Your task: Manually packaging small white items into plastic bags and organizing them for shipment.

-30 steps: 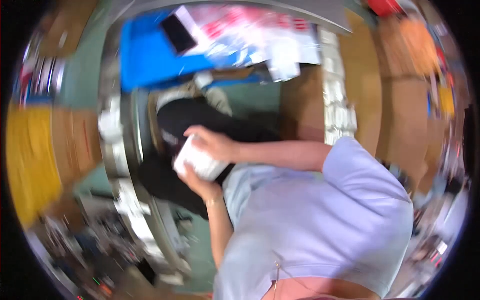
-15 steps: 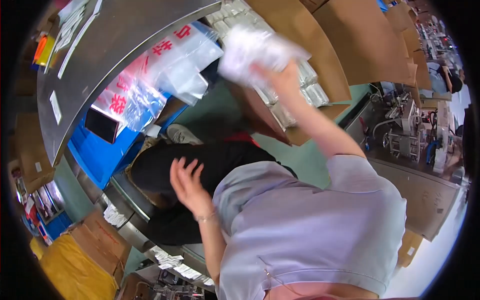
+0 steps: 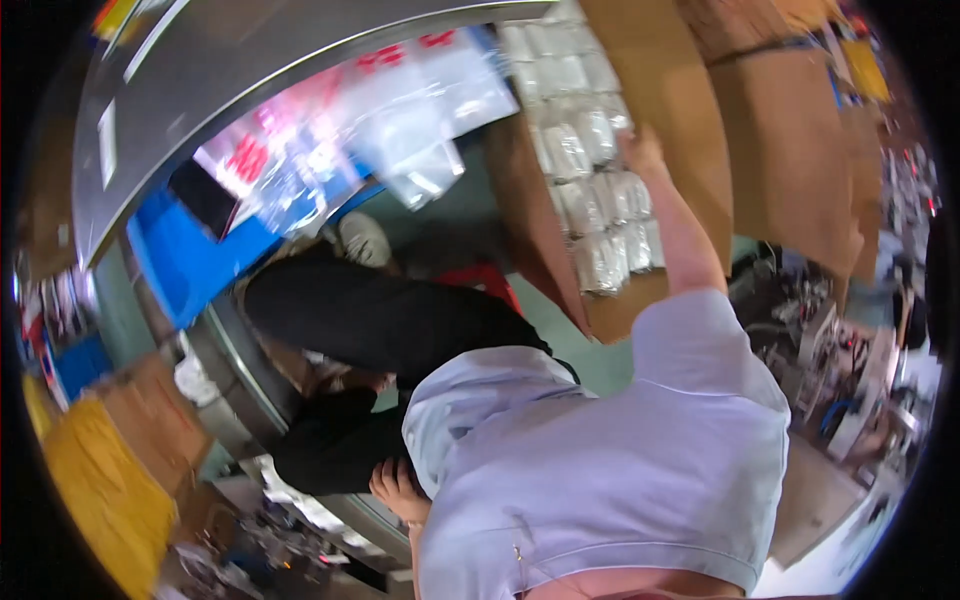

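Note:
An open cardboard carton (image 3: 690,130) holds rows of white packs in clear wrapping (image 3: 570,155). My right hand (image 3: 645,152) reaches into it, at the right side of the rows. Its fingers are blurred and partly hidden against the packs, so whether they grip one does not show. Low by my waist, my left hand (image 3: 398,490) lies on my black trousers (image 3: 370,315), fingers spread and nothing in them.
Left of the carton, a blue tray (image 3: 185,265) bears clear plastic bags with red print (image 3: 400,130) and a dark phone (image 3: 203,198). A metal table (image 3: 250,60) curves above. A yellow bag (image 3: 105,490) and machinery (image 3: 820,350) stand at the sides.
My right hand has carried a white pack rightward to the carton's rows; the pack no longer stands out in the hand. My left hand has dropped from mid-air onto my trousers. The view has shifted.

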Motion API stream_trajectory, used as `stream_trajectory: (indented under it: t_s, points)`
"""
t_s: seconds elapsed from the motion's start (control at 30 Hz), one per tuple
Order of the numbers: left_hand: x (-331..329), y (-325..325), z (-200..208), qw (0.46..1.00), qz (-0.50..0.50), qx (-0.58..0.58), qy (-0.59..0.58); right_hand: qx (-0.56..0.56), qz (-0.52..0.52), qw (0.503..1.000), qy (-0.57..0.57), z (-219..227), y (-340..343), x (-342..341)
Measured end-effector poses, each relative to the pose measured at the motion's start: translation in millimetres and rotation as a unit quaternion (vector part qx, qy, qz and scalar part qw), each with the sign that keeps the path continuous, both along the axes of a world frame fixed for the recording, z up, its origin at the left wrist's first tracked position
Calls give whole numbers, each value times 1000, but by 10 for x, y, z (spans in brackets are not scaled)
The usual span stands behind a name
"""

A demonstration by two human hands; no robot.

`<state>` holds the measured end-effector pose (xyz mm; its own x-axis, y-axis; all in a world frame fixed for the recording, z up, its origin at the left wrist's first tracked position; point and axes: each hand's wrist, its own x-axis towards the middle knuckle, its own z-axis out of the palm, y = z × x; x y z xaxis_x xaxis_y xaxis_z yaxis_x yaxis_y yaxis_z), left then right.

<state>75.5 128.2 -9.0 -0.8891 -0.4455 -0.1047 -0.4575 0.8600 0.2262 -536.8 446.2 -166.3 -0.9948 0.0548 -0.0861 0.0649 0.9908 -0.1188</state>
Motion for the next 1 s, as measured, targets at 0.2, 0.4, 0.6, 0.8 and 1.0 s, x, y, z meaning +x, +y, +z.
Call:
stream_trajectory:
  t_s: [0.2,0.4,0.6,0.8,1.0]
  points:
    - [-12,283,-51,938,299,167,-51,-241,297,848,367,1424,-1462,916]
    - [131,323,-86,774,511,361,97,-499,611,608,-85,1843,-3424,2577]
    - [195,-466,-69,841,480,163,187,-62,646,595,-474,442,-4660,3634]
    - [256,-857,-324,730,653,-47,197,167,641,661,-352,-504,-4985,4443]
    - [327,-864,-290,736,645,-10,206,176,728,640,-171,-1859,-4608,4092]
